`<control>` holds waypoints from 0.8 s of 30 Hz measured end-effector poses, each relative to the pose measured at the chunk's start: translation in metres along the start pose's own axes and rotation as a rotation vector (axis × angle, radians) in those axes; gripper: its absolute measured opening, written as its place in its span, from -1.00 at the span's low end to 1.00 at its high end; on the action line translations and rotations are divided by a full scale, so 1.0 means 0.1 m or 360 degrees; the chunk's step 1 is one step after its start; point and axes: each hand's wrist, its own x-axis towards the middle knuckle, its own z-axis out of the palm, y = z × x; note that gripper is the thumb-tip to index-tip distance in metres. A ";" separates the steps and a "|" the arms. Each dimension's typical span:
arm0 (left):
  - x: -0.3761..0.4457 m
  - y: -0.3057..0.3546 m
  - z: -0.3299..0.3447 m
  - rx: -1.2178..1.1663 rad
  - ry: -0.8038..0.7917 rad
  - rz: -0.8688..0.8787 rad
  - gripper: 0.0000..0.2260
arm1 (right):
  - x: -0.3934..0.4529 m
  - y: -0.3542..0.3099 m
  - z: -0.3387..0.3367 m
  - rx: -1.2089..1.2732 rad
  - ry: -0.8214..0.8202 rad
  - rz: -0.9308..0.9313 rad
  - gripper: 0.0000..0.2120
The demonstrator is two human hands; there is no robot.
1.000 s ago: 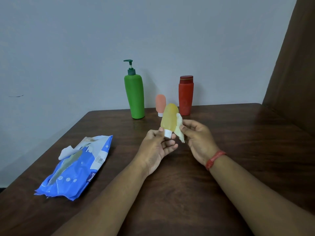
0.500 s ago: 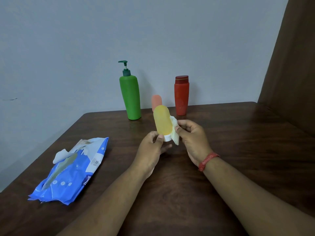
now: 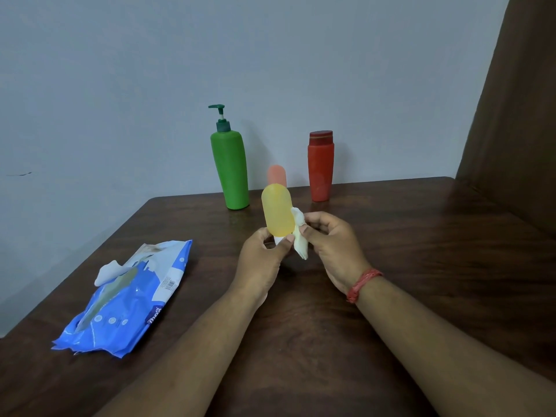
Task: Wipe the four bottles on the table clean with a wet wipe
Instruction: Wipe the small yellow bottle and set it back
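We're holding the yellow bottle [image 3: 277,212] upright above the desk [image 3: 421,251], roughly mid-frame, cap end down. Our left hand [image 3: 261,263] pinches it at the white cap, thumb and fingers curled round the bottom end. The cap is mostly hidden by the fingers.

Our right hand [image 3: 332,245] grips a crumpled wet wipe [image 3: 300,236], fingers curled round it, and presses it against the lower right side of the yellow bottle. One end of the wipe hangs down below the thumb. There's a red thread band [image 3: 362,283] on the right wrist.

The other three bottles stand upright at the far edge of the desk, near the wall:
- green pump bottle [image 3: 230,170], leftmost, nozzle pointing left
- small peach bottle [image 3: 276,175], in the middle, lower half hidden behind the yellow bottle
- red bottle [image 3: 320,167] with darker red cap, rightmost

All three are apart from each other and well apart from our hands.

The blue wipes pack [image 3: 126,302] lies flat on the desk's left side, well clear of the left hand. Its flap is open, with a white wipe [image 3: 109,270] sticking out at the pack's left edge.

A brown curtain [image 3: 517,115] hangs at the right.
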 end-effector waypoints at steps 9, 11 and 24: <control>0.09 -0.01 -0.01 0.0432 0.0109 0.0131 -0.67 | 0.08 -0.04 -0.12 0.0164 0.0203 -0.0039 -0.79; 0.13 -0.03 0.00 0.0515 0.0128 0.0119 -0.68 | 0.13 -0.06 -0.24 0.0216 0.0336 -0.0029 -0.78; 0.48 -0.07 0.55 0.1213 0.0052 0.0283 -0.65 | 0.31 -0.23 -1.05 0.0323 0.0998 -0.0105 -0.71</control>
